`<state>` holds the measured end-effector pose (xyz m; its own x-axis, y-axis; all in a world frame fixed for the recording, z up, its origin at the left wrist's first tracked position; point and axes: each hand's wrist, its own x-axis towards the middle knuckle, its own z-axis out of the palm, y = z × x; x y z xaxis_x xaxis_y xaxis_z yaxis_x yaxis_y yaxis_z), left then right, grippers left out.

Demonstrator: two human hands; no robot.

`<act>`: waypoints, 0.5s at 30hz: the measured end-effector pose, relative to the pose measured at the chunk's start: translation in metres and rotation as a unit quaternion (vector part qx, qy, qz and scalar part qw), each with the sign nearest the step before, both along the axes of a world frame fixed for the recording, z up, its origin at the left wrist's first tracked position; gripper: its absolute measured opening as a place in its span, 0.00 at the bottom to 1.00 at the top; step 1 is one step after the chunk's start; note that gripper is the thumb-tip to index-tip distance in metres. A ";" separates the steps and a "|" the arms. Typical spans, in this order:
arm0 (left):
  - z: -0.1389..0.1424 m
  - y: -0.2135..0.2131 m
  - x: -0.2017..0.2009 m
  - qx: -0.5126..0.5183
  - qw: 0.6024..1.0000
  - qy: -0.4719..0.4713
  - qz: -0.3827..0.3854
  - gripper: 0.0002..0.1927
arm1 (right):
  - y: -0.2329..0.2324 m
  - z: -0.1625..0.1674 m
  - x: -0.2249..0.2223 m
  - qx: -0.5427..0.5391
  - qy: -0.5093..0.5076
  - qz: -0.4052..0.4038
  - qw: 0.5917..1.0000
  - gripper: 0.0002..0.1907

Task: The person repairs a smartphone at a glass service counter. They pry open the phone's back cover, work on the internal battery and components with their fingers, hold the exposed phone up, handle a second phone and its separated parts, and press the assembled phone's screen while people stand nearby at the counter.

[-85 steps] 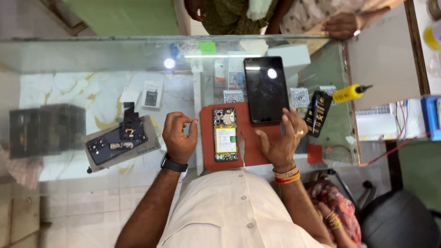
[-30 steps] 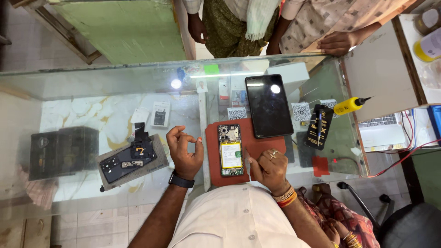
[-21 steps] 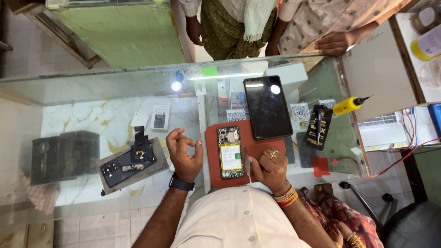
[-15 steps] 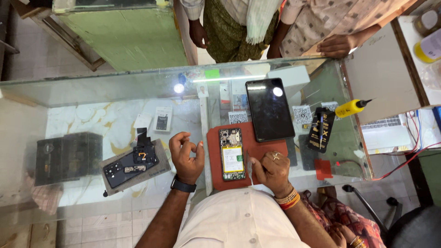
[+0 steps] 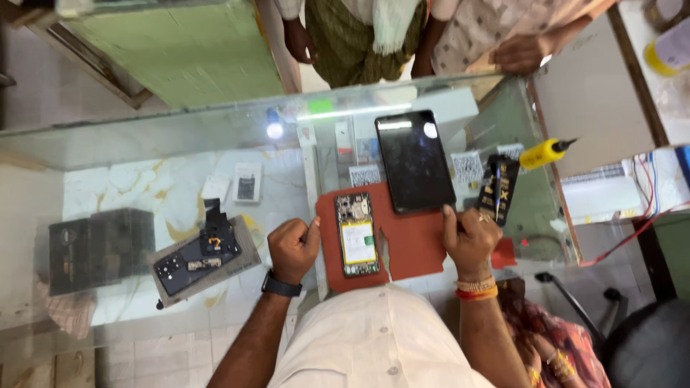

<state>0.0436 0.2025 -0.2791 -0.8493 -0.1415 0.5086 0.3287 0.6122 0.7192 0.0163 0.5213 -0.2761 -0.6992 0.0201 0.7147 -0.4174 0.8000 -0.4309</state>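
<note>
Resting at the near edge of the glass counter (image 5: 144,144), the left hand (image 5: 293,248) is curled into a loose fist just beside the red work mat (image 5: 413,248); whether it pinches anything small cannot be told. The opened smartphone (image 5: 357,233) lies on that mat with its back cover off, battery and board exposed, so disassembly looks done and repair and closing remain. The right hand (image 5: 468,237) sits closed at the mat's right edge, its contents hidden. Farther out lie a dark tablet (image 5: 415,162), a yellow-handled screwdriver (image 5: 546,152) and, leftward, a phone back cover (image 5: 194,260). Two bystanders beyond are cut off.
</note>
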 end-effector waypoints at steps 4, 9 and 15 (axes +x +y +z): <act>-0.002 0.002 0.004 0.002 1.000 -0.013 -0.001 0.24 | 0.000 -0.001 0.000 0.013 -0.020 0.010 1.000 0.25; -0.004 0.001 -0.003 0.022 1.000 -0.004 0.007 0.22 | -0.003 0.003 -0.009 -0.002 -0.016 0.030 0.999 0.24; -0.006 -0.001 -0.003 0.009 1.000 -0.022 0.018 0.18 | -0.009 0.005 -0.009 0.043 -0.036 0.049 0.997 0.19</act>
